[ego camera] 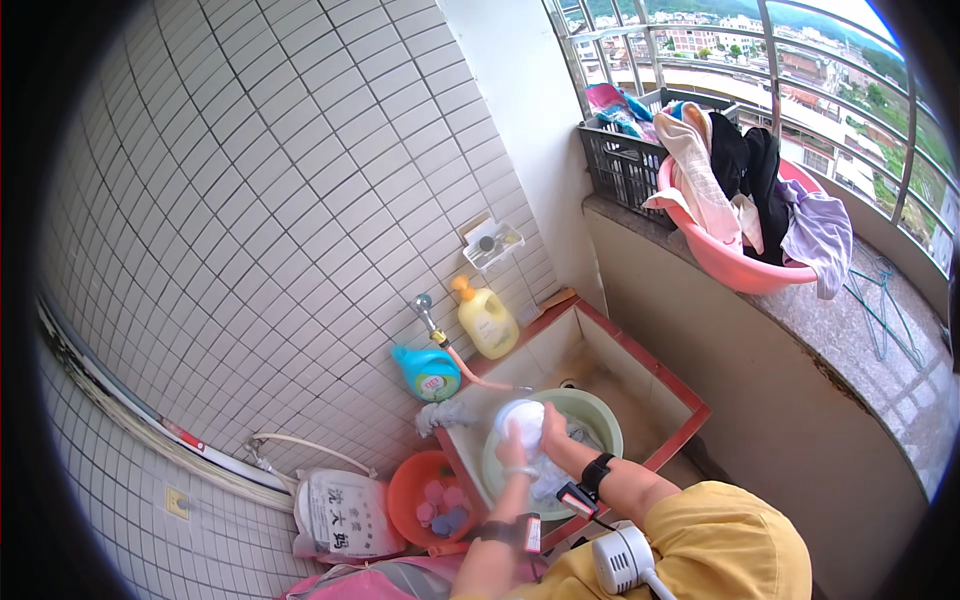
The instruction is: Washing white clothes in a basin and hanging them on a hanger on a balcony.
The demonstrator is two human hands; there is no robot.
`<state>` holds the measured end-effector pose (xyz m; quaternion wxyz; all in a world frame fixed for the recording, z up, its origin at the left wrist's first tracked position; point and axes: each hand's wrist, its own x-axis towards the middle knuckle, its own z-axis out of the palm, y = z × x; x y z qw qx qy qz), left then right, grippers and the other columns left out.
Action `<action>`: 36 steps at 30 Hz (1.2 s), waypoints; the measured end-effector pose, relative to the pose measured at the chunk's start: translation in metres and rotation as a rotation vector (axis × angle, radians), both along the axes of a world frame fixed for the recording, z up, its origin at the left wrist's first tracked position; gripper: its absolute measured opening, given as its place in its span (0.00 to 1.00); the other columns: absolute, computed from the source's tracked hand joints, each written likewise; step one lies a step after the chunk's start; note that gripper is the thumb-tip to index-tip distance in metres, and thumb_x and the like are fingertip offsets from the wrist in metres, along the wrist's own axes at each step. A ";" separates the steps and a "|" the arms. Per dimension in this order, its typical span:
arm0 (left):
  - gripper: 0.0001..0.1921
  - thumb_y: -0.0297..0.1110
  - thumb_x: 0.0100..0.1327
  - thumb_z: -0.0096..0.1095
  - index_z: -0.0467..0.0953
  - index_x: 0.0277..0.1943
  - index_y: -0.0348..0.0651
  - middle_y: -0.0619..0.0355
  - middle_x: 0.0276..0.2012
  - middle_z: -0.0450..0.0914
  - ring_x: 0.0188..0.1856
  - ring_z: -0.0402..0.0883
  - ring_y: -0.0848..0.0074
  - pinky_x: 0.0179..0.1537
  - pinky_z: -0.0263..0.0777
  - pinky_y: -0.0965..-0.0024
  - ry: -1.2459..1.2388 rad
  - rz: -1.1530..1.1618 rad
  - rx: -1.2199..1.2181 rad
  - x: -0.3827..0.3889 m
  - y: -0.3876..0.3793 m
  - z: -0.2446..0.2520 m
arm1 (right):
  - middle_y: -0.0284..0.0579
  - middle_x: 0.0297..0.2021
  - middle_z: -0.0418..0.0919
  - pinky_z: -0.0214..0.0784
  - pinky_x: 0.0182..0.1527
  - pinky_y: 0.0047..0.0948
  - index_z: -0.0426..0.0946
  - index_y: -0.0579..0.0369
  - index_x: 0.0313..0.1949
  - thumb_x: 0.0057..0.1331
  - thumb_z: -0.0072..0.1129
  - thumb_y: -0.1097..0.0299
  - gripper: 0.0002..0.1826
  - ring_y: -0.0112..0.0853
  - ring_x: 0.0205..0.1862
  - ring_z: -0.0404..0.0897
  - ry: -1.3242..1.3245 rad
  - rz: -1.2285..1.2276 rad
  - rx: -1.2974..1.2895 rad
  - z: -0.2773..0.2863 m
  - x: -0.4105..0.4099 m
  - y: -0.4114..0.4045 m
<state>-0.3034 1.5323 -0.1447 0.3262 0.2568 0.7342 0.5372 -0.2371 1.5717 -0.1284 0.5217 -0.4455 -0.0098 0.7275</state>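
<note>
Both my hands are over a pale green plastic basin that stands in a tiled sink with a red rim. Between them is a bundled white cloth item with a light blue edge. My left hand grips it from the left, a bangle at the wrist; my right hand closes on its right side. Other wet, pale fabric lies in the basin below. A pink hose runs from the wall tap and ends just above the basin.
Yellow and turquoise detergent bottles stand behind the sink. Grey cloth hangs over its left corner. An orange bucket and a printed white sack are at left. On the ledge, a pink basin of clothes sits beside a black crate.
</note>
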 end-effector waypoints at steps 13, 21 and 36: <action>0.19 0.41 0.49 0.58 0.72 0.29 0.28 0.52 0.25 0.75 0.24 0.75 0.71 0.26 0.71 0.72 -0.372 0.309 0.465 -0.018 0.020 0.051 | 0.43 0.38 0.72 0.64 0.40 0.34 0.68 0.54 0.41 0.56 0.39 0.42 0.28 0.33 0.38 0.71 0.054 0.391 0.353 0.021 -0.005 -0.005; 0.21 0.41 0.54 0.53 0.71 0.31 0.23 0.49 0.27 0.75 0.25 0.74 0.72 0.26 0.69 0.72 -0.127 0.223 0.438 0.023 0.011 0.047 | 0.47 0.35 0.73 0.64 0.41 0.36 0.66 0.56 0.40 0.54 0.32 0.35 0.34 0.37 0.37 0.73 0.371 0.112 0.120 0.026 -0.006 0.008; 0.18 0.41 0.53 0.54 0.71 0.33 0.29 0.50 0.29 0.76 0.28 0.74 0.73 0.29 0.67 0.70 -0.116 0.004 0.441 0.009 -0.001 -0.008 | 0.51 0.23 0.73 0.63 0.29 0.37 0.70 0.63 0.30 0.57 0.33 0.55 0.22 0.35 0.25 0.73 -0.395 0.188 0.237 -0.062 -0.016 0.026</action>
